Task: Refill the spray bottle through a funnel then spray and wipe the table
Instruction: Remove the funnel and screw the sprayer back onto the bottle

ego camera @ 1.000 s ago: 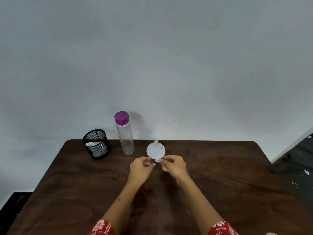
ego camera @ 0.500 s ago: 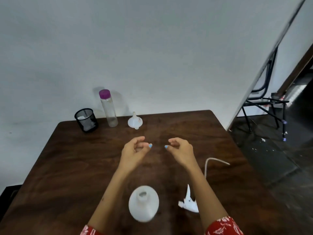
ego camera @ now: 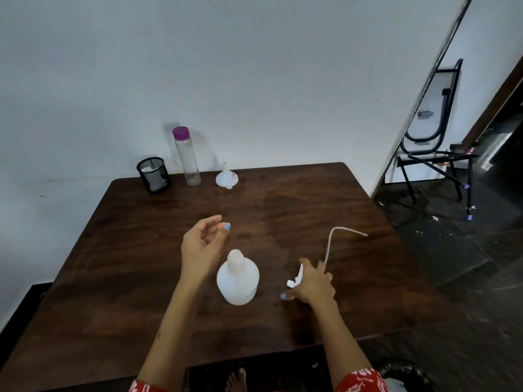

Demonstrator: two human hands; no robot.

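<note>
Spray head [ego camera: 295,277] is lying right under the right hand [ego camera: 312,281], fingers spread wide and not gripping yet, tube trailing toward the table's right edge; open bottle [ego camera: 237,278] is standing between both hands; left hand [ego camera: 202,241] is hanging loosely curled, empty.
</note>
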